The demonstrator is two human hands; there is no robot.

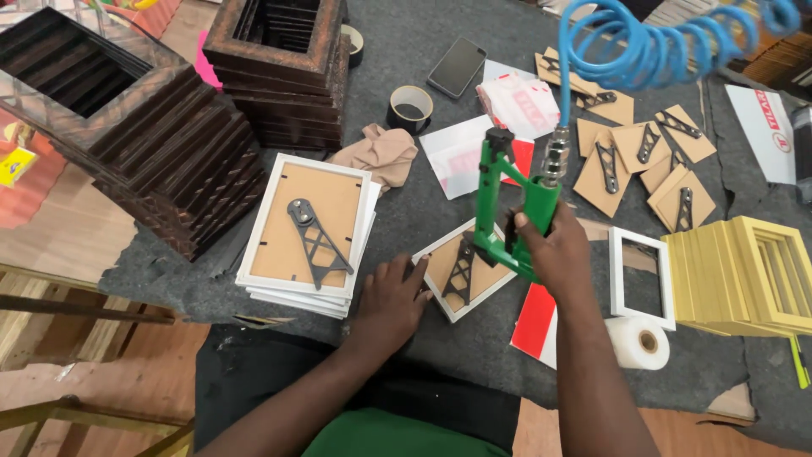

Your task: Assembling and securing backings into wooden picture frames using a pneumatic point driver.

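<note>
Left hand (391, 296), low centre, is laid flat, fingers spread, against the edge of a small white frame (463, 271) lying face down on the bench (423, 203). Right hand (554, 250) is wrapped tight around a green air tool (501, 199), nose set on the frame's backing. Blue coiled hose (668, 46) is seen upper right. White frames (309, 233) are stacked left of centre; yellow frames (744, 271) at right edge.

Green pneumatic tool (507, 207) upright on white frame (461, 269)
</note>
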